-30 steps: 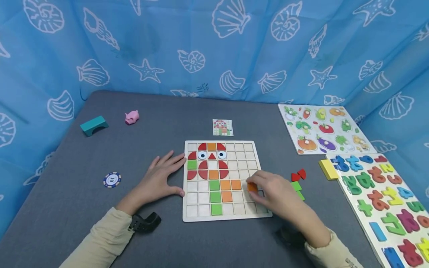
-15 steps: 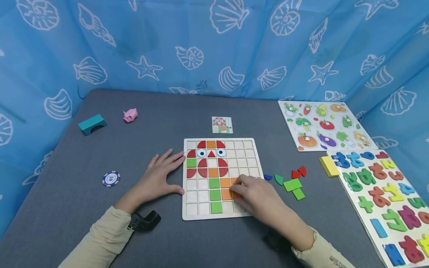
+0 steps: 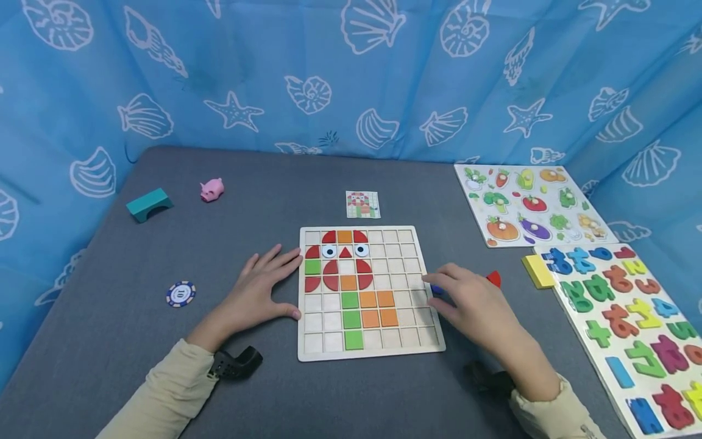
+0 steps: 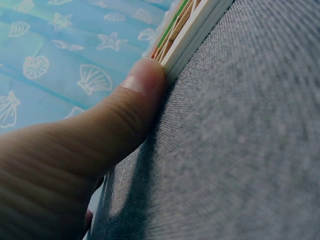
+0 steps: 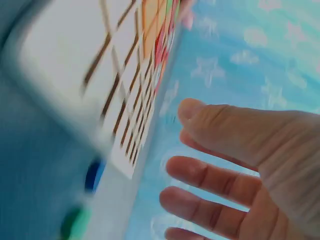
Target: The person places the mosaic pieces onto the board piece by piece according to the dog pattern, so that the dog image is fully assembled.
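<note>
A light wooden grid board (image 3: 398,251) lies on the grey table. Red pieces, two eye pieces (image 3: 329,251), green squares (image 3: 351,319) and orange squares (image 3: 387,317) fill part of its cells. My left hand (image 3: 255,296) rests spread at the board's left side, and its thumb (image 4: 142,80) touches the board's edge in the left wrist view. By the right edge hovers my right hand (image 3: 474,305), holding nothing; its fingers (image 5: 192,200) are apart in the right wrist view. A blue piece (image 3: 437,289) shows between finger and thumb, and the hand hides other loose pieces.
A small pattern card (image 3: 362,205) lies behind the board. On the right are a vegetable puzzle (image 3: 534,204), a number puzzle (image 3: 620,329), a yellow block (image 3: 538,272) and a red piece (image 3: 494,278). A teal arch (image 3: 150,205), pink pig (image 3: 211,189) and poker chip (image 3: 181,294) sit left.
My right hand carried an orange square leftward and let it go in the lower cell beside another orange one. It has since moved right, off the board. My left hand stays put.
</note>
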### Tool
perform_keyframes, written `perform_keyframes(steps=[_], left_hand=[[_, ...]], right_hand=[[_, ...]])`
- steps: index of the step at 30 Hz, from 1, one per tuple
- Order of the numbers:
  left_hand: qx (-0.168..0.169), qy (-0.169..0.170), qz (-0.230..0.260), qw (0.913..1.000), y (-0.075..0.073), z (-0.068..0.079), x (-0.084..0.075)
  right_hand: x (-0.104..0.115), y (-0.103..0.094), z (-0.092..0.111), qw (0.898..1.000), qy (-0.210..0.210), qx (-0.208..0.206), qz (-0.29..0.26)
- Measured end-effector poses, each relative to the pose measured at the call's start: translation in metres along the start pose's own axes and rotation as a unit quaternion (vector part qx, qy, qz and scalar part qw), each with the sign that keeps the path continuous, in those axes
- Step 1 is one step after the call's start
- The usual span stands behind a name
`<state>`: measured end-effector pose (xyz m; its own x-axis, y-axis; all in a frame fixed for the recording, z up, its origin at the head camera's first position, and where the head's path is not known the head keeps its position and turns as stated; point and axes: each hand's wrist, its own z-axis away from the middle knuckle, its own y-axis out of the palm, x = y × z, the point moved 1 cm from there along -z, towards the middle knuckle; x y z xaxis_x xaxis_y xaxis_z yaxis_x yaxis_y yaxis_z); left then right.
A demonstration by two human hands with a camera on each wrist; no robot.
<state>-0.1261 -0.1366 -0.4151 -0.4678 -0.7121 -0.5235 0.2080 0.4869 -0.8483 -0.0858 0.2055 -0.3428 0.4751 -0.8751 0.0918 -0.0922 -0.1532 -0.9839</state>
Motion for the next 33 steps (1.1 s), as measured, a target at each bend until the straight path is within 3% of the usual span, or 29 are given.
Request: perform_keyframes(steps=[5,9,15,23,29,33], left_hand=[[0.002,-0.003,-0.001,1.0,-0.002,0.0,-0.001],[0.002,-0.004,0.0,1.0,-0.003,0.002,-0.001],[0.003,-0.008,0.001,1.0,-0.001,0.002,-0.001],[0.003,-0.004,-0.001,1.0,-0.001,0.001,-0.002],[0.003,-0.002,0.003,1.0,-0.002,0.001,-0.003],[0.002,-0.002,0.0,1.0,-0.001,0.001,-0.003]], right_hand=[[-0.028,0.001,0.011,0.995,0.076,0.052,0.033],[-0.041,0.007,0.014,0.991,0.099,0.082,0.035],[-0.045,0.013,0.012,0.992,0.093,0.081,0.019],[-0.045,0.018,0.009,0.998,0.03,0.043,-0.018],[-0.045,0.018,0.012,0.998,0.065,0.025,-0.009],[-0.044,0.017,0.012,0.995,0.088,0.041,0.015]])
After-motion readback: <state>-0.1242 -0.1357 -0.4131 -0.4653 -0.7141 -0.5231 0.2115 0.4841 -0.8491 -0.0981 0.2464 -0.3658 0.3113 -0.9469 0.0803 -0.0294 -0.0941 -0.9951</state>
